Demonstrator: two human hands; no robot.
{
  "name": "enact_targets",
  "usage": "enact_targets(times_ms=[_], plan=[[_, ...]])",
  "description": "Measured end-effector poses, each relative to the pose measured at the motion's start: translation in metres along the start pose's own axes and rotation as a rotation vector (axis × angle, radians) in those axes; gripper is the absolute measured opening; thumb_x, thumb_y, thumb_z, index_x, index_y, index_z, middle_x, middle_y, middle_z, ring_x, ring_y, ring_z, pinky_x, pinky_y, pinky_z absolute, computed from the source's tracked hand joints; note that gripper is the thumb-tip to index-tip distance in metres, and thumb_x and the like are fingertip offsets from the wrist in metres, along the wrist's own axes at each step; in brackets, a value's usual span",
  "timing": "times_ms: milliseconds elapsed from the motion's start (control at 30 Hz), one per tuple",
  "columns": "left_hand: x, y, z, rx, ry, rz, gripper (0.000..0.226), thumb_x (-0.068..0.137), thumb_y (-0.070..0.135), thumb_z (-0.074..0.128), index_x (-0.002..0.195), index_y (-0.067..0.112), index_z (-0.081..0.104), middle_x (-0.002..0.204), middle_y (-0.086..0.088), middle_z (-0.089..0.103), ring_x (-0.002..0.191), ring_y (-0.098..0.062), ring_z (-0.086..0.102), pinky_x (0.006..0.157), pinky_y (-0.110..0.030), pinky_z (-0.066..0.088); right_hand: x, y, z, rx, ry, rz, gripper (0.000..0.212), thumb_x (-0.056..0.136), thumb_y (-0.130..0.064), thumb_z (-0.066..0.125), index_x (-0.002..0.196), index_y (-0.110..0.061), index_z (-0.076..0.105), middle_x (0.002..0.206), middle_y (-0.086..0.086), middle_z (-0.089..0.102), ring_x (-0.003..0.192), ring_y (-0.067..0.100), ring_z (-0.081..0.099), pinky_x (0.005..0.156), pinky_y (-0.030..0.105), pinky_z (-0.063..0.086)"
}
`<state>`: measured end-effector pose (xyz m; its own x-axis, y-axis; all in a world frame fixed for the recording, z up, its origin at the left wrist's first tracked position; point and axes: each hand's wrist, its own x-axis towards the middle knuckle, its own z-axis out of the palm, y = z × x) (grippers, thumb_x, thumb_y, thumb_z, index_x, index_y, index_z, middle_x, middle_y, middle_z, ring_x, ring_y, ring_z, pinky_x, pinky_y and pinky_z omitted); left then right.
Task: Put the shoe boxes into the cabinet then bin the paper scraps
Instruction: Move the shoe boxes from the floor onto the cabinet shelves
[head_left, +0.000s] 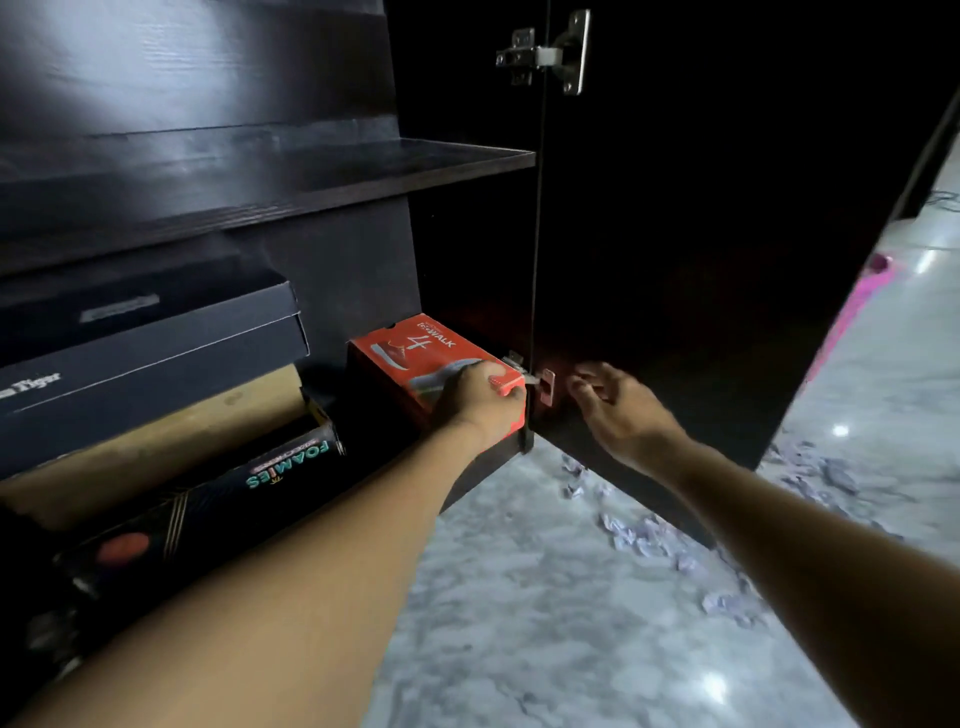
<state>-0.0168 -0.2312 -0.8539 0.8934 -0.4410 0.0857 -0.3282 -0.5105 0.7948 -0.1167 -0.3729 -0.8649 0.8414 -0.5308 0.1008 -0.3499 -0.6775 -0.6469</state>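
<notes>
Scraps (649, 535): lay scattered on the floor (519, 597), under the open door (675, 234).
Left hand (480, 400): fingers curled over the near corner of the red box (410, 353), gripping it.
Right hand (618, 410): loose, fingers spread, holding nothing, just beside the lower hinge (543, 387).
Cabinet (311, 176): red box sat at the bottom, right end, black box (218, 499) to its left.

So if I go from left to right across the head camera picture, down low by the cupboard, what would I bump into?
black Foamies box → red box, gripped at its corner by the left hand → right hand → blurry pink thing
</notes>
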Motion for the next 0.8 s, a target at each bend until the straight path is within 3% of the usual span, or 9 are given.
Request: enact_targets(times_ms=[133,233,333,500,600,800], plan=[[-0.049,0.038,0.009,0.004,-0.071,0.151,0.034,0.089,0.027,0.065,0.121,0.016,0.064,0.114,-0.003,0.066,0.108,-0.021,0.062,0.087,-0.025,0.047,-0.059,0.0,-0.053,-0.146,0.03,0.028,0.052,0.098,-0.059,0.037,0.142,-0.031,0.045,0.141,0.004,0.054,0.123,0.023,0.056,0.103,0.044,0.045],[-0.08,0.068,0.018,-0.011,-0.151,0.262,0.03,0.09,0.025,0.064,0.118,0.014,0.065,0.097,0.0,0.063,0.095,-0.017,0.062,0.08,-0.022,0.044,-0.107,-0.006,-0.092,-0.282,0.057,0.033,0.052,0.099,-0.056,0.038,0.144,-0.029,0.043,0.144,0.005,0.051,0.126,0.024,0.053,0.103,0.043,0.045],[-0.12,0.098,0.04,0.015,-0.263,0.335,0.028,0.088,0.034,0.066,0.112,0.021,0.068,0.089,0.004,0.063,0.087,-0.016,0.064,0.078,-0.026,0.052,-0.168,0.003,-0.124,-0.351,0.058,0.076,0.05,0.101,-0.05,0.038,0.143,-0.025,0.045,0.144,0.007,0.052,0.126,0.026,0.053,0.102,0.041,0.043],[-0.198,0.144,0.092,-0.002,-0.42,0.426,0.016,0.086,0.03,0.066,0.1,0.024,0.072,0.094,0.003,0.07,0.09,-0.017,0.065,0.076,-0.022,0.049,-0.273,0.036,-0.157,-0.318,0.133,0.18,0.045,0.102,-0.047,0.039,0.138,-0.022,0.051,0.142,0.009,0.053,0.124,0.025,0.054,0.099,0.039,0.043],[-0.248,0.167,0.123,-0.042,-0.517,0.471,0.022,0.087,0.032,0.066,0.105,0.02,0.071,0.099,-0.002,0.07,0.094,-0.02,0.065,0.081,-0.026,0.05,-0.333,0.067,-0.171,-0.23,0.233,0.289,0.046,0.1,-0.05,0.043,0.135,-0.022,0.053,0.137,0.009,0.058,0.122,0.025,0.057,0.101,0.041,0.045],[-0.365,0.18,0.187,-0.135,-0.668,0.466,0.02,0.09,0.033,0.063,0.103,0.019,0.07,0.093,0.004,0.065,0.089,-0.014,0.061,0.073,-0.021,0.042,-0.46,0.129,-0.178,-0.146,0.412,0.541,0.046,0.1,-0.047,0.045,0.136,-0.02,0.053,0.137,0.007,0.056,0.124,0.024,0.054,0.103,0.043,0.043]])
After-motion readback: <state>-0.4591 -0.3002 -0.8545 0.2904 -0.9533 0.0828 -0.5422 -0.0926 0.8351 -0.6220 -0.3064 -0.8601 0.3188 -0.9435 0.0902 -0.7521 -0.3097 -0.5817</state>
